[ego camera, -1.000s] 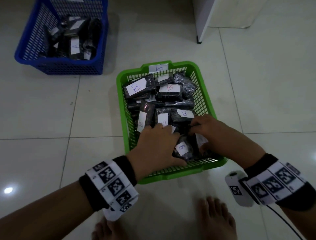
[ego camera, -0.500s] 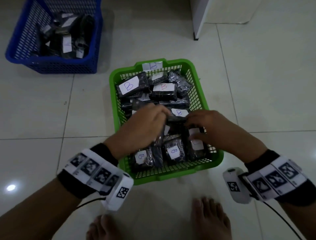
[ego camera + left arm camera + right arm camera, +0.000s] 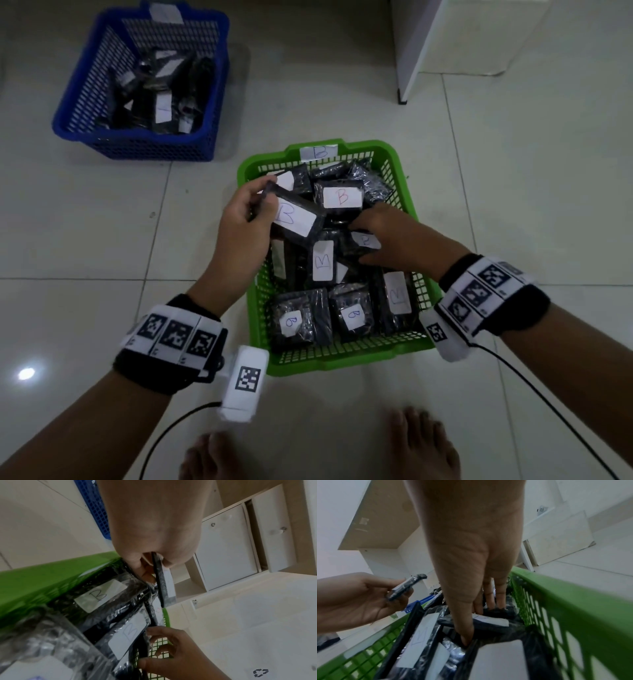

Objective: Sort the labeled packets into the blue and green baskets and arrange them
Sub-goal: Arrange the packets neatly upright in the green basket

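Note:
The green basket (image 3: 404, 168) on the floor is full of black packets with white "B" labels. My left hand (image 3: 245, 219) holds one such packet (image 3: 296, 219) lifted above the basket's left side, thumb on top and fingers beneath; the same packet (image 3: 163, 582) shows edge-on in the left wrist view. My right hand (image 3: 387, 236) reaches into the basket's middle right and grips a smaller labeled packet (image 3: 364, 241) between thumb and fingers (image 3: 465, 632). The blue basket (image 3: 205, 144) sits at the far left with several dark packets inside.
A white cabinet (image 3: 421, 44) stands at the back right. My bare feet (image 3: 421, 445) are at the bottom edge, just below the green basket. Cables trail from both wrist cameras. Pale floor tiles (image 3: 513, 171) surround the baskets.
My left hand has lifted a "B" packet out of the basket's middle and carried it up and to the far left. My right hand shifted further back in the basket.

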Demonstrator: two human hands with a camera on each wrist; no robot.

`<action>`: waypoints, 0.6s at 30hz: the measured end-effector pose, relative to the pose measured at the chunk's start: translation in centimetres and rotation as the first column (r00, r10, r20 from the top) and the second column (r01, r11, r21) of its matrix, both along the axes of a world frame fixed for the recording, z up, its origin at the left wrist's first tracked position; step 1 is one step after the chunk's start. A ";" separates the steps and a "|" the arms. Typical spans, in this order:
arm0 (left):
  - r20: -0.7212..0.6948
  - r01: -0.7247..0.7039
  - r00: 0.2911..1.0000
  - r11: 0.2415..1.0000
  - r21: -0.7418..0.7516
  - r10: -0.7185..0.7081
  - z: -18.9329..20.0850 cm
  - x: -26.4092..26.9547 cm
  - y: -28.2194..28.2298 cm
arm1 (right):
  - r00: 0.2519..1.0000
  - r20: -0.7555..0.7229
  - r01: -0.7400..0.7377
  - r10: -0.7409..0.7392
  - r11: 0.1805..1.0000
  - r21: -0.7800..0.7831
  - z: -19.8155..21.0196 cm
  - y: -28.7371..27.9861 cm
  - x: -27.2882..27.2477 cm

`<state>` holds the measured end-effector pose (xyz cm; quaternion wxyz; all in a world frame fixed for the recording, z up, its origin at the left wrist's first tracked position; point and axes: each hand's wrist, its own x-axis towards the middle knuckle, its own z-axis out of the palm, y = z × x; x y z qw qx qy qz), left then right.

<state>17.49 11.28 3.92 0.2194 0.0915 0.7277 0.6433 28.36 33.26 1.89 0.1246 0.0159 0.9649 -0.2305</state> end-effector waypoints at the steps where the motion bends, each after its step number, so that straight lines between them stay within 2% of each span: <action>1: 0.009 -0.019 1.000 1.000 0.011 0.019 -0.2 0.1 0.0 | 1.000 0.010 0.014 -0.014 1.000 -0.002 0.0 0.1 0.0; 7: 0.058 -0.054 0.997 0.997 0.047 0.051 -0.9 0.3 -0.3 | 0.992 0.126 -0.004 -0.001 0.999 0.045 -1.0 0.0 -0.2; 10: 0.073 -0.068 0.995 0.996 0.061 0.063 -1.2 0.3 -0.6 | 0.983 0.103 0.163 -0.154 0.983 -0.090 1.0 0.0 0.1; 13: 0.073 -0.061 0.996 0.995 0.075 0.056 -1.4 0.4 -0.9 | 0.943 -0.010 0.318 -0.333 0.909 -0.270 5.0 0.0 1.5; 15: 0.075 -0.048 0.996 0.995 0.083 0.042 -1.4 0.4 -1.0 | 0.938 -0.016 0.337 -0.347 0.919 -0.207 7.0 -0.3 2.8; 16: 0.074 -0.043 0.997 0.995 0.085 0.036 -1.5 0.4 -1.1 | 0.943 -0.012 0.328 -0.334 0.932 -0.155 7.4 -0.6 3.3; 18: 0.072 -0.036 0.997 0.996 0.085 0.029 -1.5 0.4 -1.0 | 0.944 -0.002 0.325 -0.329 0.934 -0.145 7.2 -1.2 4.0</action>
